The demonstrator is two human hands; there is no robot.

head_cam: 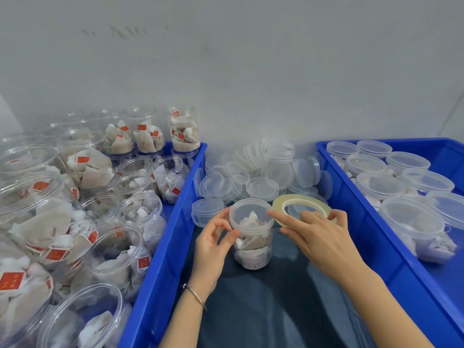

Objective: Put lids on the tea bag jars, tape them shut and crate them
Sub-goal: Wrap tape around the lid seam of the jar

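Note:
A clear jar of tea bags (252,243) stands upright in front of me with a clear lid (251,213) on it. My left hand (213,243) holds the lid's left rim between thumb and fingertips. My right hand (315,233) grips a roll of clear tape (300,205) held level beside the lid, with its forefinger stretched to the lid's right rim. A pile of loose clear lids (261,172) lies behind the jar.
A blue crate (163,247) on the left holds many open jars of tea bags (93,214), some stacked. A blue crate (371,237) on the right holds several lidded jars (411,222). A dark cloth (276,310) covers the space between the crates. A grey wall stands behind.

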